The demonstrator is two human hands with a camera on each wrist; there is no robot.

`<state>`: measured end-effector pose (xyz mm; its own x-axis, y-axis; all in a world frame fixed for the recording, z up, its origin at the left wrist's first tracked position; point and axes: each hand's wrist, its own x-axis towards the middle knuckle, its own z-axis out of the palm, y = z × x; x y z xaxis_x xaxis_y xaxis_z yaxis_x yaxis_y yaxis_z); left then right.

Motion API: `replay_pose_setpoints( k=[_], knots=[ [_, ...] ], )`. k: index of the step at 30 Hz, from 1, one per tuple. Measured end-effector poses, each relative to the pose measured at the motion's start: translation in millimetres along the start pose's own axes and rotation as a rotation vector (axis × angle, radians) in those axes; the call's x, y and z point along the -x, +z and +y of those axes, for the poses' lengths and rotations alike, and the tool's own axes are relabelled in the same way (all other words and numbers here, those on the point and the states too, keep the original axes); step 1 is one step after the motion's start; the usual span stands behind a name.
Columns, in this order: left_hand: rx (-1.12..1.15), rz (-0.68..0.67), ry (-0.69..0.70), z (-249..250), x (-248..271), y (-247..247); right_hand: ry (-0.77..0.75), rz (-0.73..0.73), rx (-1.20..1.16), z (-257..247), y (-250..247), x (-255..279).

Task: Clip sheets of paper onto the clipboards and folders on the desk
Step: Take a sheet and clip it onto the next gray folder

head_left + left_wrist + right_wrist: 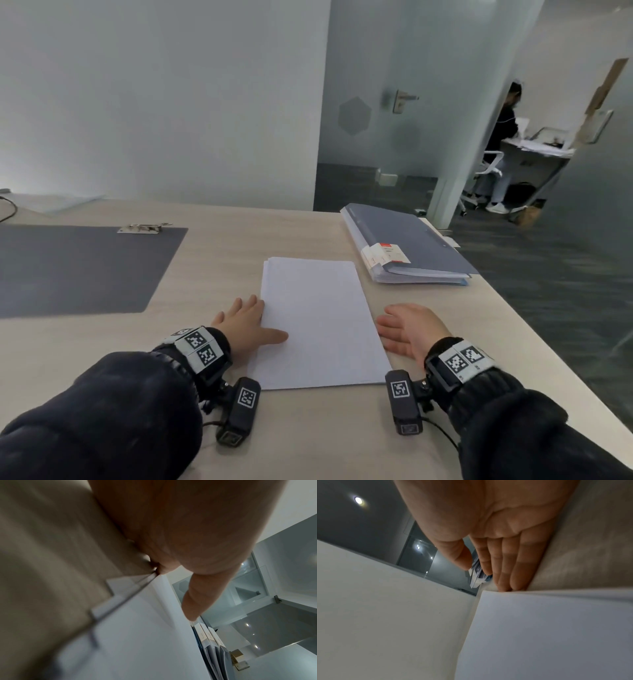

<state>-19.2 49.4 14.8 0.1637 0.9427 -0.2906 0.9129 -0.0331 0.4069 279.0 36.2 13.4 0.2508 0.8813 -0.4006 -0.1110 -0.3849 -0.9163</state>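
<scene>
Hands (239,322) flanking paper stack (318,322) edges

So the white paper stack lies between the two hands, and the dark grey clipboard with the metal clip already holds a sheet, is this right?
Not quite. The dark grey clipboard holds no sheet; its metal clip is bare in the head view. The white paper stack does lie between the left hand and right hand.

White paper stack (317,322) lies flat between clipboard (78,267) and folders (407,250)
</scene>
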Motion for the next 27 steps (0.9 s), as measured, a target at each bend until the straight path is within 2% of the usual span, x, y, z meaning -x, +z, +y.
replay_pose_setpoints(
  k=[4, 10, 16, 19, 22, 27],
  knots=[
    [0.07, 0.007, 0.029, -4, 19, -1, -0.018, -0.022, 0.051, 3, 6, 19],
    [0.338, 0.01, 0.027, -26, 38, 4, -0.062, -0.003, 0.152, 10, 16, 35],
    [0.97, -0.044, 0.047, -30, 58, 9, -0.147, -0.086, 0.125, 7, 29, 53],
    [1.148, -0.067, 0.065, -32, 61, 14, -0.143, -0.108, 0.039, 8, 33, 56],
    [1.222, 0.02, 0.028, -36, 61, 18, -0.129, -0.128, 0.008, 12, 37, 58],
    [1.156, 0.209, 0.053, -36, 63, 21, -0.153, -0.259, 0.265, 21, 43, 60]
  ],
)
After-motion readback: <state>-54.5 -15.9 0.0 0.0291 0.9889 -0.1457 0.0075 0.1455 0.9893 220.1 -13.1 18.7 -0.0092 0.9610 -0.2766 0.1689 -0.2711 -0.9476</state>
